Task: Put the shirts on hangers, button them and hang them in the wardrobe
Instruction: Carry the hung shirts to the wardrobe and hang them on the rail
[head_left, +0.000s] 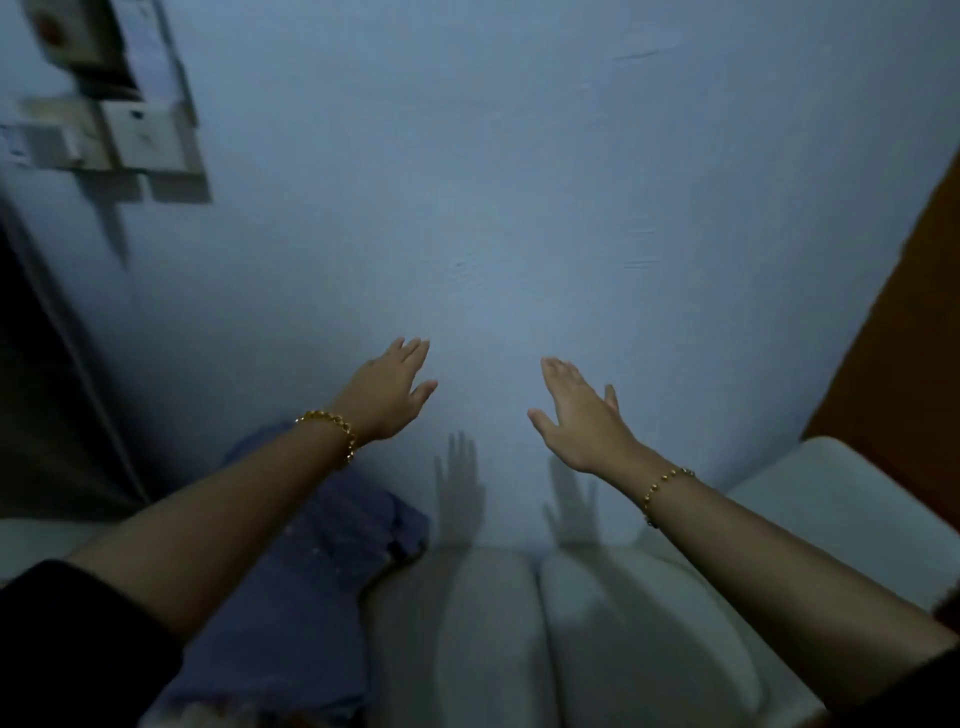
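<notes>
Both my arms reach forward over a pale sofa toward a blue-grey wall. My left hand (392, 387) is held out flat with straight fingers and holds nothing. My right hand (579, 415) is likewise spread, fingers straight, empty. A crumpled blue-purple shirt (311, 566) lies on the left part of the sofa, under my left forearm. Neither hand touches it. No hanger and no wardrobe shows in this view.
Light grey sofa cushions (597, 623) fill the lower middle, with a pale armrest (852, 499) at right. A white switch box (140, 135) hangs on the wall at upper left. A dark frame (47, 395) stands at left, and an orange-brown surface (904, 364) at right.
</notes>
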